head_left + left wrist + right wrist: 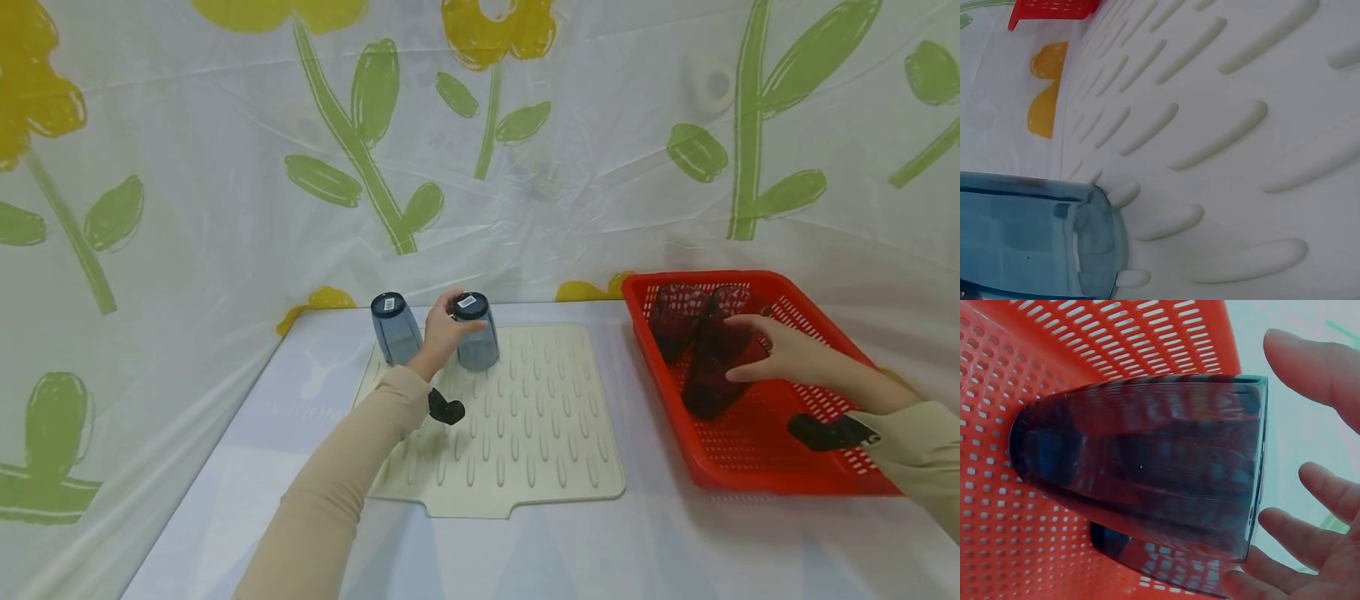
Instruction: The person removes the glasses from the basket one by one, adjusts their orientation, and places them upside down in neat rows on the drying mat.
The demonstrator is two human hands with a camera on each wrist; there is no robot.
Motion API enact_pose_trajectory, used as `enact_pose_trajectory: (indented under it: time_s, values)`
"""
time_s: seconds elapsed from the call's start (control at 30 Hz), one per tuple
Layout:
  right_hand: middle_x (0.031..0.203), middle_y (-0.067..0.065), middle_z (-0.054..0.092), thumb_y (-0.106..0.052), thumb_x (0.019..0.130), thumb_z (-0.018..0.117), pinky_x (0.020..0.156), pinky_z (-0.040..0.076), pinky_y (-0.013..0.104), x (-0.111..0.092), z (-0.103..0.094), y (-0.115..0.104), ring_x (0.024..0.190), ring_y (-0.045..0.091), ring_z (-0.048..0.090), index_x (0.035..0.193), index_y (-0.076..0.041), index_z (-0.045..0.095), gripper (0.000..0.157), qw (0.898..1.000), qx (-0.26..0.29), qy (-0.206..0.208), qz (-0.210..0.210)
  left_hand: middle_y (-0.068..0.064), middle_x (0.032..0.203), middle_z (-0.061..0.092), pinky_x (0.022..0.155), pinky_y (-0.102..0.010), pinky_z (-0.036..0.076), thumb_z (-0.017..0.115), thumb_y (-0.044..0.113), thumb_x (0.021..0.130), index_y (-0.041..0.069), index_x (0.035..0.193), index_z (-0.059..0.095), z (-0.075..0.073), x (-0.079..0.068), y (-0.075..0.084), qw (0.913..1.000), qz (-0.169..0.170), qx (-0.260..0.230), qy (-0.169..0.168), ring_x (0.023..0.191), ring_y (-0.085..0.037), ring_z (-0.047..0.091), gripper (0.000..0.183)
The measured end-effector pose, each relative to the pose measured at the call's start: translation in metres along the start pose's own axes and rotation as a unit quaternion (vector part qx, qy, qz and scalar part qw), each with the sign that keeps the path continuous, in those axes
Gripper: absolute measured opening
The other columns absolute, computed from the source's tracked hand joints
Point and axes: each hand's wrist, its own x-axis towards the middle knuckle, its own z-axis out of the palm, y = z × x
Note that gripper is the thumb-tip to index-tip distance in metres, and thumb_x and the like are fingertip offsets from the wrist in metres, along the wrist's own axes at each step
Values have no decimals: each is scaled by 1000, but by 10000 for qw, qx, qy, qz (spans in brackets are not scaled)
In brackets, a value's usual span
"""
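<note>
My left hand (441, 335) grips an upside-down blue glass (480, 348) near its base, thumb across the front and fingers behind. That glass stands mouth-down on a cream drying mat (540, 417); the left wrist view shows its rim end against the ridges. Just left of it, a second blue glass (400, 335) also stands inverted. Over the red basket (678, 433), my right hand (787, 354) spreads its thumb and fingers around the mouth of a dark-looking glass (1147, 462), fingertips close to the rim. Another glass (1172, 569) lies beside it, partly hidden.
A further glass (675, 321) is at the basket's far left corner. Behind the table hangs a white curtain (600, 167) with yellow flowers and green leaves. The basket stands right of the mat, with a strip of pale tabletop (637, 533) running between and in front of them.
</note>
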Motion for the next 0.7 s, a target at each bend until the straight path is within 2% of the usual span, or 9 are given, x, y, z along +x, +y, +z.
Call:
enact_pose_trajectory:
  time_s: [0.27,0.5,0.7]
  values:
    - [129,36,34,-26,75,74,86,37,63,3,3,0,111,46,39,136,9,22,87,9999,0,-72,115,-13,132,42,94,-41,40,74,6,75,8,139,35,4,-1,-3,9999,-100,-79,-103,116,-26,42,75]
    - [125,36,38,-27,73,75,85,39,62,9,5,-1,106,45,43,134,12,24,89,9997,-185,-121,105,-11,135,40,93,-44,38,72,10,79,13,140,34,5,-6,-8,9997,-42,-221,-74,113,-26,40,72]
    - [120,36,43,-29,71,76,85,40,61,15,6,-1,103,44,46,132,14,26,89,9992,-354,-180,103,-7,130,42,86,-41,43,75,20,76,18,139,37,7,-5,-18,9993,260,-262,43,104,-23,42,73]
